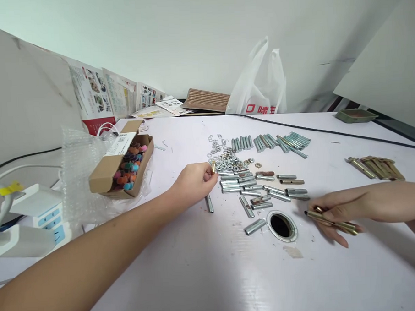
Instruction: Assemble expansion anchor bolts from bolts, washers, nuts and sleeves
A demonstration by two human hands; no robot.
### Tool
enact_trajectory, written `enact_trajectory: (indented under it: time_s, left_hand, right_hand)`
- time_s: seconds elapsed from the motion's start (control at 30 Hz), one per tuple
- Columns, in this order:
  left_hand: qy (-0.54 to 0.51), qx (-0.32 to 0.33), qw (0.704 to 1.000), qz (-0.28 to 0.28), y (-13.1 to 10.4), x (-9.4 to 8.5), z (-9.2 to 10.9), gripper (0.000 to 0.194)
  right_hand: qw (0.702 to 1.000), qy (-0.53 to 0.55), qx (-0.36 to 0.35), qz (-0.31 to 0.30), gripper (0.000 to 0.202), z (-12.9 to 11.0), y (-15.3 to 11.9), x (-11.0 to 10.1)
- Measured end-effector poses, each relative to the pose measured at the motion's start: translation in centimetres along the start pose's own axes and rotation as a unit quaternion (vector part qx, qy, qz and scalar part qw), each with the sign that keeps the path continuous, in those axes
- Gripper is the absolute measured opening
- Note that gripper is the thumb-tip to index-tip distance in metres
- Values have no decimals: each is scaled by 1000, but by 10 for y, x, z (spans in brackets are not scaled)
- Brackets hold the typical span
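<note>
Gold-toned metal parts [346,225], white tabletop [185,275], pale wall [175,42] behind

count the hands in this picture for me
2. The left hand is beside the silver tubes, pinching a gold-coloured piece; the right hand is right of the round hole, holding gold-coloured rods. No others show.

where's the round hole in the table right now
The hole is right of centre in the head view, between a silver tube and the right hand.
</note>
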State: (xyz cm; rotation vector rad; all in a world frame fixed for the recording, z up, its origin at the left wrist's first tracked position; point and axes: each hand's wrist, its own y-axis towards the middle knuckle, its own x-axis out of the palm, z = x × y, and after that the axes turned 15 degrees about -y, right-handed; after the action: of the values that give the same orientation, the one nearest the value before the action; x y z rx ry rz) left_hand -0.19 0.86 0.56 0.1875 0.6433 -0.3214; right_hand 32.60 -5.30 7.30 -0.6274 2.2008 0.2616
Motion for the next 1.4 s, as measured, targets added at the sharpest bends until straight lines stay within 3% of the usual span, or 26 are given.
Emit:
enact_trajectory:
  time_s: [0.13, 0.3, 0.47, 0.53, 0.63, 0.77, 1.2, 1.4]
  left_hand:
    - [-14, -17, 1000, 0, 1, 1, -1, 25]
    - [-32, -25, 999, -7, 1, 1, -4, 27]
    - [-45, -7, 999, -9, 0, 1, -8, 24]
    - [-55, -10, 998, -5, 0, 1, -10, 26]
    - [-67, -22, 998, 0, 1, 3, -11, 26]
    - [-65, -23, 998, -1, 2, 3, -9, 26]
    - [-58, -11, 998, 0, 1, 2, -12, 26]
    - [-57, -14, 998, -2, 1, 2, -11, 28]
  right_hand:
    - [999, 38, -4, -27, 43, -18, 36, -9]
    - [992, 79, 14, -95, 40, -48, 78, 21]
    - [995, 17, -16, 100, 29, -63, 137, 67]
    - [992, 6, -31, 119, 27, -60, 150, 82]
    - [993, 18, -62, 98, 30, -50, 152, 92]
    - [991, 42, -75, 103, 32, -42, 148, 92]
    - [983, 139, -106, 52, 31, -39, 145, 96]
    - [987, 128, -25, 96, 33, -43, 139, 77]
